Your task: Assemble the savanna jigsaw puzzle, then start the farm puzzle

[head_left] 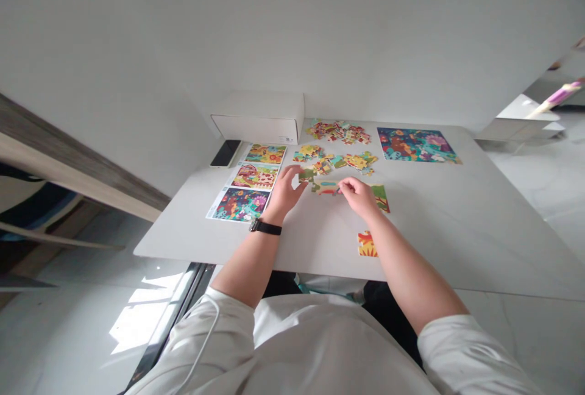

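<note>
The strip of joined puzzle pieces [325,188] is lying flat on the white table [457,230], well in front of the white box [258,117] on the person's side and a little to the box's right. The right hand [360,195] is pinching the end of the strip farther from the box, thumb and curled fingertips closing on it. The left hand [286,191], wearing a black watch [265,227], is gripping a green puzzle piece [306,174] between thumb and fingers, touching the strip's end nearer the box.

Between the box and the strip a loose heap of pieces [336,160] is spreading out, and a second heap [338,131] is sitting just to the right of the box. Farther right of the box a finished puzzle [415,145] is lying flat. Directly in front of the box a sheet of three sample pictures [249,183] is running toward the person, and a dark phone [226,152] is resting by the box's left front corner. Farthest from the box, an orange piece [367,244] is lying alone near the table's edge
</note>
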The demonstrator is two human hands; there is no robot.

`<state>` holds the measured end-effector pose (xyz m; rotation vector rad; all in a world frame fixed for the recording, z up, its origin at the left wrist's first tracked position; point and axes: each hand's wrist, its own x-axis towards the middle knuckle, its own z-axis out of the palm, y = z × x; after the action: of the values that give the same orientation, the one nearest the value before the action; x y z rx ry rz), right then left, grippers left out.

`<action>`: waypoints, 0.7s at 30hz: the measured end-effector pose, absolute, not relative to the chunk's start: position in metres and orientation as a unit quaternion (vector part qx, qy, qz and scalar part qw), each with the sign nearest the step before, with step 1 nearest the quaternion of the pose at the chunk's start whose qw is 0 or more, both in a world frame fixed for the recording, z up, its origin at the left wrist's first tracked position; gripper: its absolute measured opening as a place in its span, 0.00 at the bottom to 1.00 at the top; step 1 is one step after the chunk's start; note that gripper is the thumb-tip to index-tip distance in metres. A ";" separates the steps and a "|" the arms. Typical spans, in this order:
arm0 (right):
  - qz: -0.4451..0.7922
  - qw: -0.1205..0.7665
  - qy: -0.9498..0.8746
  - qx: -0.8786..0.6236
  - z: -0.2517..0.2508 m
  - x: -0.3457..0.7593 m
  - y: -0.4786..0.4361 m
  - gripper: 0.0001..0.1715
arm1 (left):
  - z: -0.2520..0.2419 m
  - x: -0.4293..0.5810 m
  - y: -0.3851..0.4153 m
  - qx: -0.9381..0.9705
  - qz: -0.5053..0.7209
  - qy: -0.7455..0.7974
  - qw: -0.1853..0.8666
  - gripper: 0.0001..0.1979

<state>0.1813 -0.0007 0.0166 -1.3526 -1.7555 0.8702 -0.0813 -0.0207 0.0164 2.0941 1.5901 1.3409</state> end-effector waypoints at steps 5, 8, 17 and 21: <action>0.312 0.363 -0.700 -0.530 0.018 0.183 -0.001 0.10 | 0.002 -0.092 -0.013 0.733 0.391 0.543 0.119 0.12; 0.304 0.352 -0.704 -0.537 0.019 0.182 -0.003 0.09 | -0.008 -0.091 -0.009 0.744 0.374 0.539 0.130 0.12; 0.293 0.341 -0.710 -0.541 0.021 0.181 -0.004 0.09 | -0.018 -0.094 -0.004 0.746 0.351 0.552 0.123 0.13; 0.294 0.338 -0.711 -0.542 0.020 0.181 -0.005 0.09 | -0.020 -0.093 -0.004 0.745 0.350 0.556 0.119 0.13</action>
<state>0.1808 -0.0047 0.0199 -1.4107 -1.8531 0.7655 -0.0934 -0.0038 -0.0195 2.1772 1.6258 1.0223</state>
